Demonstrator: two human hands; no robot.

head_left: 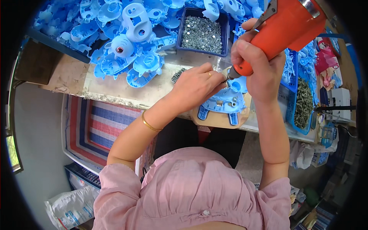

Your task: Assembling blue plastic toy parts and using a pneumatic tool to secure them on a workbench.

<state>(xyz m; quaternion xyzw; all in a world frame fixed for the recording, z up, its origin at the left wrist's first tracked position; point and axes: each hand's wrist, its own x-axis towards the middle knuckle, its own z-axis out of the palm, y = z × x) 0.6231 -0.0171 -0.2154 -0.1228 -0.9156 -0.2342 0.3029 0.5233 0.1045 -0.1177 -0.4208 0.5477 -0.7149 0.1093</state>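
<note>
My right hand (260, 63) is wrapped round a red electric screwdriver (285, 28), tilted with its tip down toward the left. Its dark bit reaches a light-blue plastic part (226, 102) lying on a tan board (245, 111) at the table's front edge. Small metal pieces sit in the part's lower section. Beside the bit tip, my left hand (195, 86) has its fingers drawn together over the part's upper left. Whatever those fingertips pinch is hidden. A small heap of dark screws (177, 75) lies just left of that hand.
Behind the hands stands a dark blue tray (179, 34) of small metal pieces. Blue plastic shells (138, 23) pile up at the back left, one bearing an eye. At right is a blue basket (301, 128) of screws. A striped sheet (103, 122) lies below the table's left edge.
</note>
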